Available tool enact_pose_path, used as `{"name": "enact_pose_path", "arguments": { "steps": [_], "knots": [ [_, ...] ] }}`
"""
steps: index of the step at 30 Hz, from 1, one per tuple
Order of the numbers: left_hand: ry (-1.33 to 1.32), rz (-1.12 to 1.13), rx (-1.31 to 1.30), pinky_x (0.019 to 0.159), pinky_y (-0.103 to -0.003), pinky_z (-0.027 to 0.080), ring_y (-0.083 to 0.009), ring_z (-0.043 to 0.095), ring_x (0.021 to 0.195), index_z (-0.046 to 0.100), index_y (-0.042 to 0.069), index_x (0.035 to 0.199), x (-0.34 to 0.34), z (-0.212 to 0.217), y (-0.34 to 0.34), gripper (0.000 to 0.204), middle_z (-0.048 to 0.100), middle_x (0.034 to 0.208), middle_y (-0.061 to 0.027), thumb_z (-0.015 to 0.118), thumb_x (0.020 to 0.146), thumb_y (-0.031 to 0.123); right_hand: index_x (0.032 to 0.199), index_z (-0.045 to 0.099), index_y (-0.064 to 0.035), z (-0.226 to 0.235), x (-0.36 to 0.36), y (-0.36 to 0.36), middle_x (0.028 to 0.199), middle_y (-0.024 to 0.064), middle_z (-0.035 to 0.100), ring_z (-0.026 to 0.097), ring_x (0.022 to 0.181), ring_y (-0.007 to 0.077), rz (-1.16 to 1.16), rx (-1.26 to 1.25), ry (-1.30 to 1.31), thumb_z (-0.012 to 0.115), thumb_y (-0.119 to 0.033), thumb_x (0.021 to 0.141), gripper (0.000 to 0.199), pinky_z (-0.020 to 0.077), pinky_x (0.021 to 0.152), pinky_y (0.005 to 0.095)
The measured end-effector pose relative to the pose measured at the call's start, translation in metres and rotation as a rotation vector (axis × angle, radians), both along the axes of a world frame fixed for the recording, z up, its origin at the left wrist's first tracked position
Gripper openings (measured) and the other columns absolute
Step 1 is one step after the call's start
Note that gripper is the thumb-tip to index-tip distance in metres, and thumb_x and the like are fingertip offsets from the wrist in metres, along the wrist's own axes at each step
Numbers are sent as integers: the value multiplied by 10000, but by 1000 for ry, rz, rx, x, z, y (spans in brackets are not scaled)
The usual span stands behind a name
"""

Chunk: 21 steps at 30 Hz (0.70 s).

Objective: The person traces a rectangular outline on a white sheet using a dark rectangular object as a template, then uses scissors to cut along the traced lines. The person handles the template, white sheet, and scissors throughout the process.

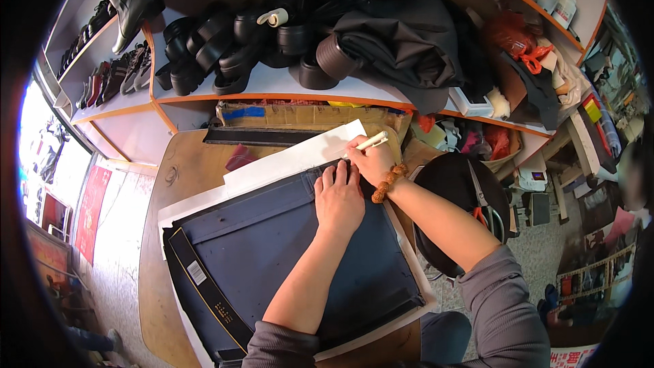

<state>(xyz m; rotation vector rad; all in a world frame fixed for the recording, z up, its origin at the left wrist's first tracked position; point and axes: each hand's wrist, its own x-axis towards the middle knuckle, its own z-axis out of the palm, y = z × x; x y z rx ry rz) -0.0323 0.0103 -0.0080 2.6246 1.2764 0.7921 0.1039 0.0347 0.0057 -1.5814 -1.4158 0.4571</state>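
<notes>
A dark blue and black shallow cardboard box lid (pixel 266 232), with a barcode label on its side strip, lies on a white sheet (pixel 293 158) that shows past its edges. My left hand (pixel 338 197) rests with its fingers stretched out on the far right part of the lid. Just beyond it, my right hand (pixel 372 161) is closed round a white pen (pixel 373 142) near the sheet's upper right end. The pen's tip is hard to make out. A brown beaded bracelet (pixel 389 184) circles my right wrist.
The wooden table (pixel 155 259) carries a long black strip (pixel 262 137). Right of it stands a round black stool (pixel 443 194) with large scissors (pixel 479 194) on top. Behind, a shelf (pixel 272 85) holds black shoe soles (pixel 231 54) and dark cloth (pixel 402 34).
</notes>
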Motion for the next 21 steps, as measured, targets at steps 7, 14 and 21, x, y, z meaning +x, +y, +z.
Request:
{"name": "enact_pose_path", "arguments": {
  "steps": [7, 14, 21],
  "knots": [
    [41, -13, -37, 1067, -468, 333, -315, 415, 1284, 630, 140, 1205, -1, 1, 0, 342, 478, 1384, -100, 574, 872, 191, 851, 592, -80, -2, 2, 3, 740, 134, 648, 635, 675, 335, -13, 61, -153, 617, -200, 853, 123, 501, 608, 430],
    [16, -9, -24, 1074, -467, 330, -318, 416, 1280, 664, 140, 1147, -1, -3, 1, 294, 479, 1376, -106, 585, 876, 222, 859, 600, -87, -3, 2, 3, 754, 126, 659, 641, 688, 336, 20, 29, -139, 625, -203, 848, 120, 506, 615, 426],
    [26, -11, -18, 1078, -462, 329, -323, 414, 1279, 660, 139, 1153, 0, -2, 1, 298, 477, 1374, -114, 581, 882, 236, 872, 606, -85, 0, 5, 3, 776, 125, 673, 648, 705, 342, 85, 12, -165, 610, -205, 847, 122, 512, 628, 431]
  ]
}}
